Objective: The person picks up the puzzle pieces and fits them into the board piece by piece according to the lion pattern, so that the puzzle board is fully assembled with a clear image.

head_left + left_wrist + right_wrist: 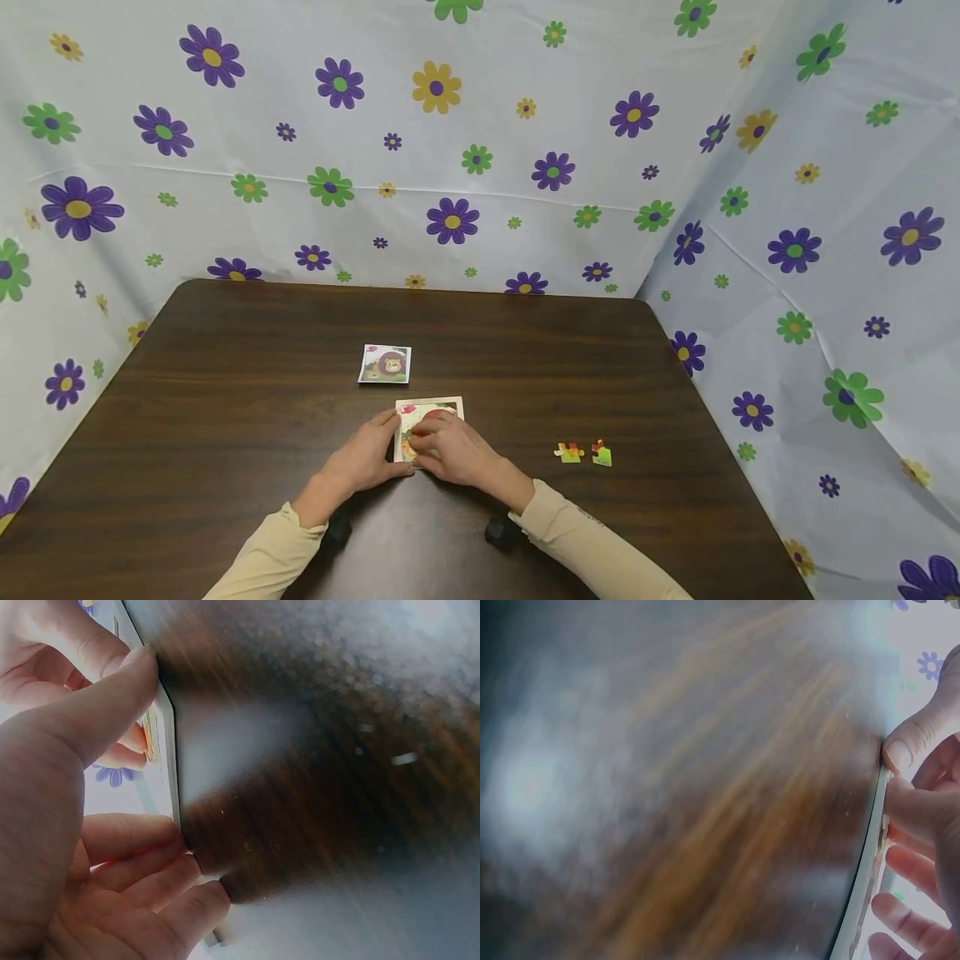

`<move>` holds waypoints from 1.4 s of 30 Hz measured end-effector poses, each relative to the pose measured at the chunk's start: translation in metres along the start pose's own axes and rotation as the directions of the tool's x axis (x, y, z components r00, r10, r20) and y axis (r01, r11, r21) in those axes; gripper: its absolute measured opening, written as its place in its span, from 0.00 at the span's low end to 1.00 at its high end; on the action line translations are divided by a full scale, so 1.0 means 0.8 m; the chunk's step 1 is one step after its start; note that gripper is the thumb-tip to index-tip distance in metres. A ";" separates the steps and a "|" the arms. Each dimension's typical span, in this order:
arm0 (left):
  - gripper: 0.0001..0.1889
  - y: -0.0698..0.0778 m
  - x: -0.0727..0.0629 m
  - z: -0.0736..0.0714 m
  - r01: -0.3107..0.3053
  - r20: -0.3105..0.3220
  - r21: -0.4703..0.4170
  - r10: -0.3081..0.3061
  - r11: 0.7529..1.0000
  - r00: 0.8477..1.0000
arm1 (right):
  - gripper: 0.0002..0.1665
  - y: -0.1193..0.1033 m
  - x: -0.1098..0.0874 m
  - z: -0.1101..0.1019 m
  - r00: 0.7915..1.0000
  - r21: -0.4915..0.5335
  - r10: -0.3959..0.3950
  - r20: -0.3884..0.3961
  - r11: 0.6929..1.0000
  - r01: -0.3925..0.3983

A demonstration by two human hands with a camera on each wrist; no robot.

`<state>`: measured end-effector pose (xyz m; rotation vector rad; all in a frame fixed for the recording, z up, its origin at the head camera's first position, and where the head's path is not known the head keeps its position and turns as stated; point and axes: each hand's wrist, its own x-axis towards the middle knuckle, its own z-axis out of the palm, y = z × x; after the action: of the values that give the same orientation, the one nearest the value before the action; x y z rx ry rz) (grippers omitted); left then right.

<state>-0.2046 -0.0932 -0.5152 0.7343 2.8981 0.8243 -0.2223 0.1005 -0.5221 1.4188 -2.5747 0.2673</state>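
A square lion puzzle in a pale wooden tray [457, 407] lies on the table in front of me. My left hand [367, 454] holds this tray by its near left corner, the thumb at the front edge and the fingers along the left side. Over the middle and right of the puzzle is my right hand [457, 450], its fingers bent down onto an orange and green puzzle piece [150, 739] at the tray's near side. Most of that piece is hidden by the fingers. The thumbs of both hands meet near the front rim in the right wrist view.
Two loose puzzle pieces, one orange and green [570, 453] and one green with red [602, 454], lie to the right. Behind the tray is a lion picture card [386, 365]. Dark blocks [500, 534] show near both wrists. Flowered cloth [450, 125] surrounds the brown table [262, 375].
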 end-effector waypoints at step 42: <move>0.37 -0.005 0.001 0.001 -0.025 -0.012 0.000 0.025 1.000 1.000 | 0.08 -0.005 0.005 0.007 0.973 0.256 0.117 -0.198 0.965 -0.064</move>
<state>-0.2072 -0.0952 -0.5178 0.7700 2.9054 0.8340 -0.2214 0.0939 -0.5265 1.2663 -2.4995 0.7368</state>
